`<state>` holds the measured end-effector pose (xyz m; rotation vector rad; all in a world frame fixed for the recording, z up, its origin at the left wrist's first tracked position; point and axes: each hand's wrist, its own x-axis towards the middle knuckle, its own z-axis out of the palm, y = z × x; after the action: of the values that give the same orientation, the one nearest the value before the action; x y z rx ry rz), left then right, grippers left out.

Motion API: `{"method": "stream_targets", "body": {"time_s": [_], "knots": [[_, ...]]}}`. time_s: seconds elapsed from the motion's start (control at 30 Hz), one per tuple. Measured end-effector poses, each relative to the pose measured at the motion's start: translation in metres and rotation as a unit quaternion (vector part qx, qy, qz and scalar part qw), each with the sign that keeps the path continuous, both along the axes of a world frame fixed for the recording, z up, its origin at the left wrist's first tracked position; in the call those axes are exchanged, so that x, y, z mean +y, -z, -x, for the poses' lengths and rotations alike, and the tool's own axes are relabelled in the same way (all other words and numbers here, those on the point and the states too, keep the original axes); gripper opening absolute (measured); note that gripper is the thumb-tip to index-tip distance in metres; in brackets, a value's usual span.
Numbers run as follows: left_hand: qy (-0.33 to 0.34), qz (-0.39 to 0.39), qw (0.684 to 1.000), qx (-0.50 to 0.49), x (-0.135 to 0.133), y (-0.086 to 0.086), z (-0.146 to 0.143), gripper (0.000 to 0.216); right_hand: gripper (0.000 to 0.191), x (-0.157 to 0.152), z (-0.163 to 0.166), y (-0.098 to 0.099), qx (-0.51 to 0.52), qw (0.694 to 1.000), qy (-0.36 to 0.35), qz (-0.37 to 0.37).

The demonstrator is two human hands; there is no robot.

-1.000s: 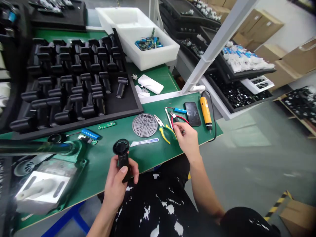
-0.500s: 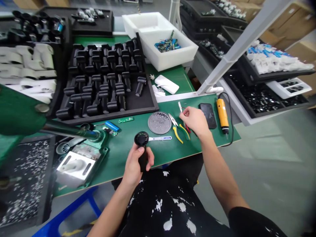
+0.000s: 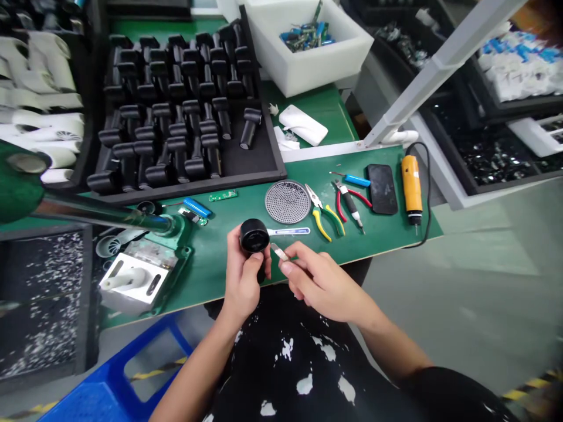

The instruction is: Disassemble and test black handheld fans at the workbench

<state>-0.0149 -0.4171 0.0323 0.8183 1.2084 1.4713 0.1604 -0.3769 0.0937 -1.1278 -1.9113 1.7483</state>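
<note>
My left hand [image 3: 244,278] is wrapped around the handle of a black handheld fan housing [image 3: 254,235], its round head tilted up toward me. Between the thumb and fingers of my right hand [image 3: 314,278] is a small flat-bladed tool [image 3: 280,252] with a pale section behind its metal tip. That tip is close beside the housing's head; whether they touch I cannot tell. Just behind lies a white-and-blue stick tool [image 3: 290,231]. Pliers with yellow-green handles [image 3: 328,220], red-handled cutters [image 3: 361,197] and a grey-black pen-like tool [image 3: 350,206] rest to the right.
A black tray [image 3: 185,187] holds several black housings. A perforated round dish [image 3: 287,202], a phone [image 3: 382,189], a blue battery [image 3: 357,180] and an orange electric screwdriver [image 3: 411,186] lie on the green table. A green press [image 3: 171,231] stands left; a white foam box [image 3: 308,70] is behind.
My right hand has come from beside the pliers to the black housing, bringing the small flat-bladed tool. The red-handled cutters and blue battery now show. My left hand still grips the housing.
</note>
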Motion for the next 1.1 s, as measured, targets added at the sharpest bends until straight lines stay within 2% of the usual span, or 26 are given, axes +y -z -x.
{"method": "stream_targets", "body": {"time_s": [0.07,0.17,0.37,0.53,0.97,1.1], "knots": [[0.003,0.004,1.000,0.017,-0.001,-0.002,-0.002,0.044,0.021,0.000,0.001,-0.001,-0.054,0.997,-0.015,-0.052],[0.004,0.009,0.999,0.050,-0.004,-0.004,-0.004,0.054,0.024,0.003,0.003,-0.002,-0.077,0.992,-0.030,-0.100],[-0.033,0.027,0.990,0.136,-0.008,-0.001,-0.004,0.070,0.029,0.005,0.006,-0.001,-0.069,0.994,-0.030,-0.084],[-0.036,0.011,0.980,0.197,-0.008,0.003,-0.002,0.056,0.027,0.004,0.008,0.004,-0.046,0.995,-0.034,-0.078],[-0.013,0.037,0.984,0.175,-0.002,0.007,-0.005,0.050,0.028,0.001,0.009,0.026,-0.031,0.996,-0.016,-0.084],[0.002,0.018,0.974,0.225,-0.002,0.010,-0.008,0.046,0.023,0.002,0.012,0.033,-0.028,0.994,-0.038,-0.101]]}}
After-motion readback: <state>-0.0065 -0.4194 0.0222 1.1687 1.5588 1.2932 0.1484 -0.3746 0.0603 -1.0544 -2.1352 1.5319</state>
